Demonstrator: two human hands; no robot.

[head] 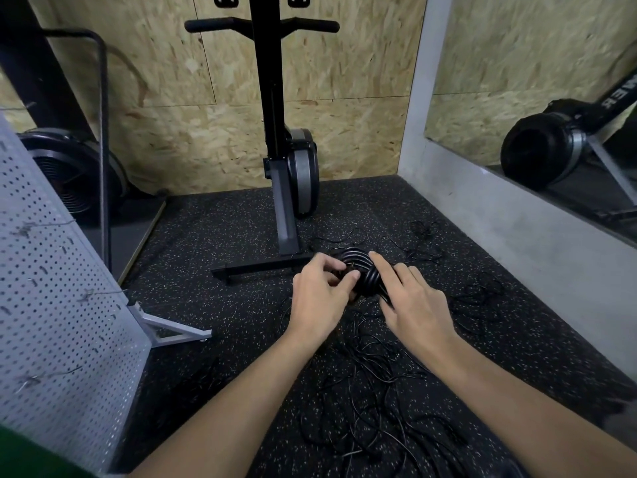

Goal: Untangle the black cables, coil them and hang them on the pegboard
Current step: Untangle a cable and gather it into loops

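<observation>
A tight coil of thick black cable (362,267) is held above the floor between both hands. My left hand (319,298) grips its left side, thumb and fingers curled round the loops. My right hand (412,298) holds the right side, index finger stretched along the top, other fingers wrapped under the coil. Below and around the hands, a loose tangle of thin black cables (372,401) sprawls over the speckled black floor, with more strands to the right (479,298) and behind (424,239). The grey pegboard (51,305) stands at the left on a metal foot.
A black rowing machine upright (279,167) stands against the chipboard wall, its base bar (262,269) just behind the hands. A fan-wheel machine (69,174) sits at the back left. A grey ledge and mirror (534,115) run along the right.
</observation>
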